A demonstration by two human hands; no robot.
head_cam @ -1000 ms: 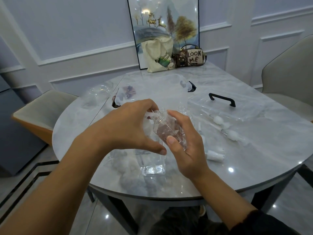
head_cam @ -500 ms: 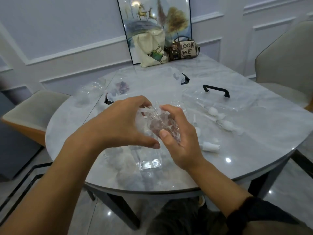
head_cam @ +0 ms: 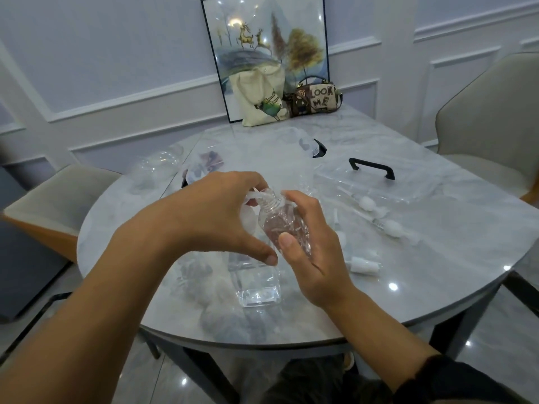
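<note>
both our hands meet above the round grey marble table (head_cam: 408,272). our right hand (head_cam: 315,252) wraps the small clear plastic bottle (head_cam: 284,225), tilted with its threaded neck uncapped. our left hand (head_cam: 210,217) pinches a white plastic piece (head_cam: 254,196) at its mouth. a clear square bottle (head_cam: 256,284) stands below.

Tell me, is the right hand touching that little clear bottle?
Touching. The head view shows the right hand with thumb and fingers curled round the little clear bottle.

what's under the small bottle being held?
A clear square container stands on the table below the small bottle. Its top is covered by the left hand and right hand, so any cap cannot be seen.
</note>
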